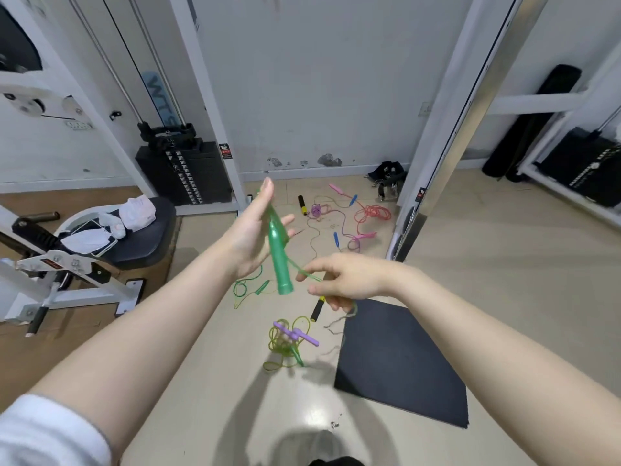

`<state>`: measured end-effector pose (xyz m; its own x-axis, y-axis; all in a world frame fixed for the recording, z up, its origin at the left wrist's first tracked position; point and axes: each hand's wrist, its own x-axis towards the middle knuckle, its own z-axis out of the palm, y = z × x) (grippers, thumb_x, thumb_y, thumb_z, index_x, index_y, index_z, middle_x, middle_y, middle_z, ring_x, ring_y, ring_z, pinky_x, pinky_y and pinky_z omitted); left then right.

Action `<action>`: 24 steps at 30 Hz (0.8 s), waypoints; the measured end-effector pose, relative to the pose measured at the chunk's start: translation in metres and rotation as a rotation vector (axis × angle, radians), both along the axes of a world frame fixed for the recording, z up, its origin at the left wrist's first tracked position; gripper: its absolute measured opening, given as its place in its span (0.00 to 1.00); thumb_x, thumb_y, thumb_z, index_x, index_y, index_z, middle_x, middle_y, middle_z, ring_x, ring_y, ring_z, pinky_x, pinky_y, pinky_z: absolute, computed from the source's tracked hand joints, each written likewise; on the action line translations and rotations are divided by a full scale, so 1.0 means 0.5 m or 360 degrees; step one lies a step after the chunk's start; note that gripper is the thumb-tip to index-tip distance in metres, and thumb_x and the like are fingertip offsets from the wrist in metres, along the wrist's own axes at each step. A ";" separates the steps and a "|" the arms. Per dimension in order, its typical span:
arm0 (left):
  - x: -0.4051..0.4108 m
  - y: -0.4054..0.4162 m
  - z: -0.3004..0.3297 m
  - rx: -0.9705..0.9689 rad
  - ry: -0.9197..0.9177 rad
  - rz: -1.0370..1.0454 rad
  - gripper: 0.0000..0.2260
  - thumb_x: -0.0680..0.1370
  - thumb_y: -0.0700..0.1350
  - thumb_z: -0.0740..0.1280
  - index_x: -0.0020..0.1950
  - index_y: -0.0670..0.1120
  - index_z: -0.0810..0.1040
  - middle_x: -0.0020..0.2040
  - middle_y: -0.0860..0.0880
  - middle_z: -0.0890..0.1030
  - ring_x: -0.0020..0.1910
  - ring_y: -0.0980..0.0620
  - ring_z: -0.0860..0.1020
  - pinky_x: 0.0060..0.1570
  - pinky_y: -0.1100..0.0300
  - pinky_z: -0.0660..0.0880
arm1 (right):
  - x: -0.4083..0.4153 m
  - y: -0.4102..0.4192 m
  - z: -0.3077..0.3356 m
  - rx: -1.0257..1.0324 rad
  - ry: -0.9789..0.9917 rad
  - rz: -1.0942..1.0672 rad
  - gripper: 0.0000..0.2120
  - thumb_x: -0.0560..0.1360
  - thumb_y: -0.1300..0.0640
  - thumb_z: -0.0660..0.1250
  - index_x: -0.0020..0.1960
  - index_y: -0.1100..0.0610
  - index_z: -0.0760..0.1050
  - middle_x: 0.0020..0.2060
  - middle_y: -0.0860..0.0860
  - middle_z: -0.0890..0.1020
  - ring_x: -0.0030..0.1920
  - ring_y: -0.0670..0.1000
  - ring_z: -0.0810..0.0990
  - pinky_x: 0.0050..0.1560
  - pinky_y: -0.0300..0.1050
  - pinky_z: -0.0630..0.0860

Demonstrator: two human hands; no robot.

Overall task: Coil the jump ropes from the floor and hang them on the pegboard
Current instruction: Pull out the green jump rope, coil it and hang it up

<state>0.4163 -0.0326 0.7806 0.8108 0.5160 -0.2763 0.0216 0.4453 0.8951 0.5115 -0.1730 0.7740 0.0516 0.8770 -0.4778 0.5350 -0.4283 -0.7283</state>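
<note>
My left hand (pixel 252 230) is raised over the floor and holds a green jump-rope handle (pixel 279 260), which points down and to the right. The thin green cord (pixel 304 272) leaves the handle and runs into my right hand (pixel 342 280), whose fingers pinch it. The rest of this rope, with its second green handle (pixel 262 287), lies in loops on the floor below. Closer to me lies a yellow-green rope with purple handles (pixel 295 336). Farther off are a pink rope (pixel 373 213), a purple rope with blue handles (pixel 336 238) and a black-and-yellow handle (pixel 302 205). No pegboard is in view.
A black floor mat (pixel 403 361) lies at the right. A weight bench (pixel 134 230) carrying masks and a bag stands at the left, a weight stack (pixel 188 176) behind it. White frame posts (pixel 447 129) rise on both sides. Another black-and-yellow handle (pixel 317 309) lies under my right hand.
</note>
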 end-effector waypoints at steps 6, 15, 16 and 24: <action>-0.037 -0.018 -0.037 0.0056 0.0586 -0.0773 0.35 0.73 0.70 0.43 0.72 0.52 0.63 0.63 0.45 0.77 0.46 0.43 0.82 0.56 0.51 0.75 | 0.041 0.023 0.064 0.0629 -0.0305 -0.0155 0.04 0.73 0.56 0.69 0.42 0.56 0.81 0.25 0.43 0.73 0.25 0.40 0.70 0.30 0.31 0.62; -0.052 0.001 -0.001 -0.0535 -0.0193 -0.0609 0.32 0.72 0.68 0.52 0.70 0.52 0.69 0.64 0.46 0.77 0.33 0.50 0.82 0.40 0.58 0.80 | 0.011 0.055 -0.023 0.0436 -0.0055 -0.0199 0.15 0.79 0.60 0.56 0.36 0.50 0.71 0.28 0.49 0.73 0.27 0.48 0.69 0.32 0.41 0.68; -0.049 0.010 -0.011 -0.0470 -0.0133 -0.0452 0.30 0.74 0.67 0.50 0.72 0.54 0.64 0.66 0.48 0.75 0.40 0.47 0.83 0.43 0.56 0.80 | 0.003 0.053 -0.028 0.0306 -0.0030 -0.0084 0.11 0.80 0.58 0.56 0.41 0.49 0.72 0.28 0.50 0.73 0.26 0.49 0.69 0.31 0.41 0.69; -0.040 0.057 -0.073 0.0126 0.0629 -0.0259 0.29 0.75 0.68 0.48 0.73 0.55 0.59 0.70 0.47 0.69 0.61 0.44 0.75 0.68 0.48 0.66 | 0.009 0.101 0.048 0.0188 -0.0390 0.0243 0.09 0.76 0.55 0.64 0.42 0.60 0.75 0.27 0.50 0.74 0.27 0.50 0.72 0.29 0.41 0.73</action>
<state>0.3965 -0.0039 0.7443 0.7231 0.4223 -0.5466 0.4337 0.3382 0.8352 0.5159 -0.1224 0.7980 0.0162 0.9322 -0.3615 0.7523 -0.2495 -0.6098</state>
